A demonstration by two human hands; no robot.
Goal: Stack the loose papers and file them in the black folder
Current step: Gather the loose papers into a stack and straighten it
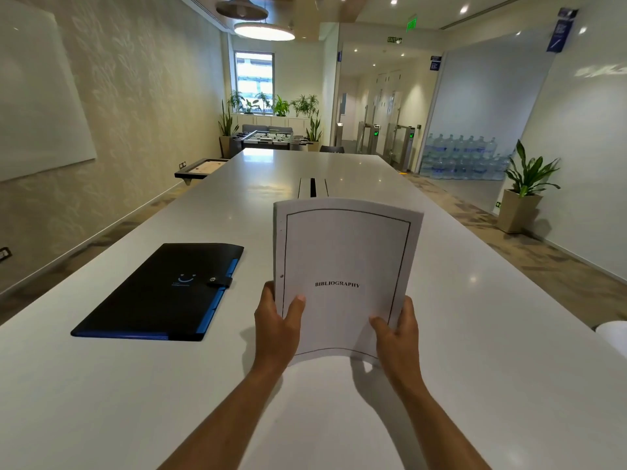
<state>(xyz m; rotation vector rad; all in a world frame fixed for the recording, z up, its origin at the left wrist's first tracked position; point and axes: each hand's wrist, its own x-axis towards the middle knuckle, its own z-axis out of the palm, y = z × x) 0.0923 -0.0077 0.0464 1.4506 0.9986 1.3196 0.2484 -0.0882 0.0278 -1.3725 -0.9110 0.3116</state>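
Observation:
A stack of white papers [342, 252] stands upright above the table, its front sheet bordered in black and printed with the word BIBLIOGRAPHY. My left hand [276, 320] grips the stack's lower left edge with the thumb on the front. My right hand [397, 329] grips the lower right edge the same way. The black folder [152, 300] lies flat and closed on the table to the left of the papers, its strap snapped shut and blue dividers showing along its right and near edges.
The long white table [492, 368] runs away from me, with a cable slot [312, 187] in its middle beyond the papers. A white rounded object [612, 337] shows at the right edge. A potted plant [522, 198] stands on the floor to the right.

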